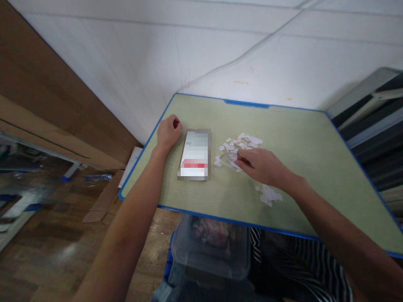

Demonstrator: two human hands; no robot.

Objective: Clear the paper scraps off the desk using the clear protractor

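My left hand (170, 132) rests near the table's left edge with its fingers curled; nothing shows in them. Just right of it lies a phone (194, 155) with a lit screen, partly blurred out. My right hand (256, 164) is closed, thumb and fingers pinching the edge of a clear, round, see-through piece (229, 158); its exact kind cannot be made out. This piece is over the near side of a heap of small torn paper scraps (248, 140). Nearer to me, below my right wrist, lies a smaller pile of white scraps (270, 195).
The pale green table (299, 147) has a blue rim and stands against a white wall (204, 50). A clear plastic box (212, 260) with scraps inside sits under the front edge, by my lap. Cardboard (72, 105) leans at left; folded metal frames (378, 113) stand at right.
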